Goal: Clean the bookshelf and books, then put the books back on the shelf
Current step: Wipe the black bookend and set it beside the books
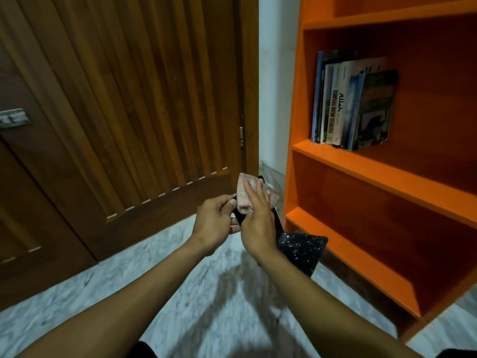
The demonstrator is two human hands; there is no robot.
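A black book [296, 246], centre frame, is being wiped: left hand [215, 223] pinching its edge, right hand [255, 218] pressing a cloth [245, 195] flat. Next, shelving it beside the standing books [353, 104].

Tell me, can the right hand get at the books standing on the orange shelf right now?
Probably not at once. The right hand is pressing a pinkish cloth onto a black book. The way to the standing books looks open, though.
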